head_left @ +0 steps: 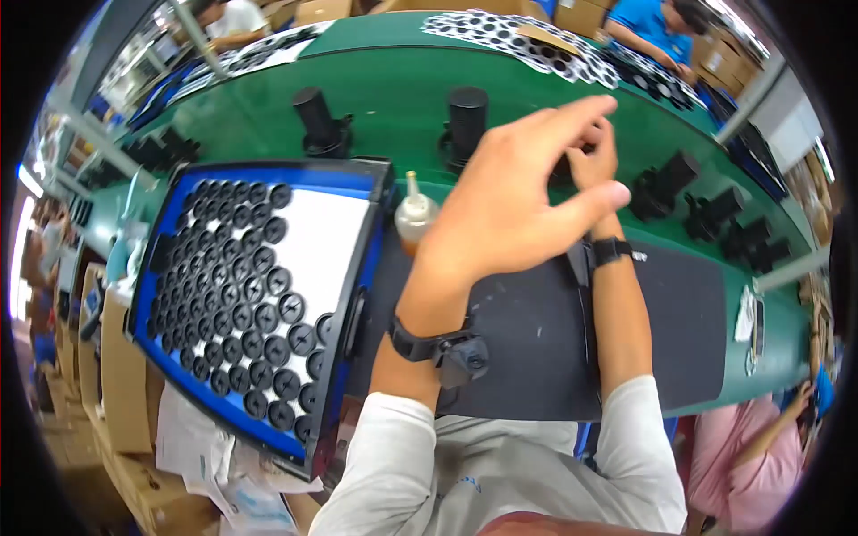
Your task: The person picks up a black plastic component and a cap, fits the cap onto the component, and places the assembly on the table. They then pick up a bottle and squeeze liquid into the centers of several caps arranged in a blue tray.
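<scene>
My left hand (505,201) is raised over the dark work mat (527,348), its thumb spread away from the fingers and nothing seen in it. Behind it, my right hand (601,165) is mostly covered, so its fingers and anything in them cannot be made out. A dark shape shows beside that hand, too hidden to name. To the left of my left wrist stands a small squeeze bottle (416,217) with a pointed tip and amber contents. Beyond my left hand, a black cylindrical part (467,116) stands upright on the green bench.
On the left, a blue tray (331,181) with a black frame holds many round black pieces (241,317) on white lining. More black cylindrical parts (322,125) (663,183) line the bench. Two people work across it, near sheets of round dark pieces (527,49). Another person sits at right.
</scene>
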Action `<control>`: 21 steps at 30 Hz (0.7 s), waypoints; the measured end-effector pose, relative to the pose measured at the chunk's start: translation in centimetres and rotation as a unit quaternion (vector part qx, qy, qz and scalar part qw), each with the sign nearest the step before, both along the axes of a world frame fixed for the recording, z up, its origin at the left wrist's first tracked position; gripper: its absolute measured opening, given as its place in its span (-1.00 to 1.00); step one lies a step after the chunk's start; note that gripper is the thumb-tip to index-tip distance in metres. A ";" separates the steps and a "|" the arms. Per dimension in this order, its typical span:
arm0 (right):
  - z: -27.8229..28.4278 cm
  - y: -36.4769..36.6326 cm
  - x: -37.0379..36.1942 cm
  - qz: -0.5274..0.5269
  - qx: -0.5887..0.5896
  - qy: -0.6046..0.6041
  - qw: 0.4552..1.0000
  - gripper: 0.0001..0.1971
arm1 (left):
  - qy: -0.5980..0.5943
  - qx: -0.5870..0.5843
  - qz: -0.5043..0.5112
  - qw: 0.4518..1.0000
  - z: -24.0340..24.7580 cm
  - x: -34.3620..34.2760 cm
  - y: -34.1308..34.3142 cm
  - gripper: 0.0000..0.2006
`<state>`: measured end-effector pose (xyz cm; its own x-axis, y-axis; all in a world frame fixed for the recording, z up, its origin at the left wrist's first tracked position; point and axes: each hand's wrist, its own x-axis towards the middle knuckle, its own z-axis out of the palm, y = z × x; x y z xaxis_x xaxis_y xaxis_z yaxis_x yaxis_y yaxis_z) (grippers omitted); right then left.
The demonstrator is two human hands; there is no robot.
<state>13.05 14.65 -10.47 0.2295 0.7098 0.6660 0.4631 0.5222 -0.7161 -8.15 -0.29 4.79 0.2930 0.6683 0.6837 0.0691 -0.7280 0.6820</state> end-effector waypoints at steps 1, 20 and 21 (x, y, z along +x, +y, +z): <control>0.7 -0.7 -0.8 -0.024 0.023 -0.005 0.999 -0.46 | 0.010 0.003 0.028 1.000 0.5 -0.8 -0.5 -0.41; 12.0 -9.7 4.6 0.102 0.143 0.244 0.954 -0.54 | 0.396 -0.099 0.297 0.863 3.8 -15.2 -2.4 -0.70; 12.2 -9.8 4.5 0.095 0.142 0.235 0.957 -0.54 | 0.446 -0.119 0.319 0.828 1.2 -18.6 -2.4 -0.66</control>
<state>17.51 4.85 1.70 0.4358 0.5744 0.6929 0.0017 0.7693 -0.6389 -26.78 -2.73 6.02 0.1456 0.9663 0.2123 0.9411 -0.2015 0.2717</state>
